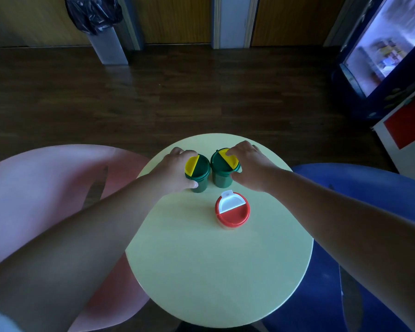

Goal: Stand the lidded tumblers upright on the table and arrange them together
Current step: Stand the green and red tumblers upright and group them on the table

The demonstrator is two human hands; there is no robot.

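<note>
The left tumbler [201, 168] is dark green, its lid half yellow, half green; the right tumbler [219, 165] has the same colours. The third tumbler [234, 215] is red, its lid half white, half red. The table [213, 271] is plain pale yellow-green. The pink chair [46, 188] and blue chair [369, 188] are unpatterned, and the floor [177, 92] is dark brown wood grain.

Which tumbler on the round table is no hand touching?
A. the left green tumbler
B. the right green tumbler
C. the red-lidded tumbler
C: the red-lidded tumbler stands free, while the left hand grips the left green tumbler and the right hand holds the right green tumbler.
</note>
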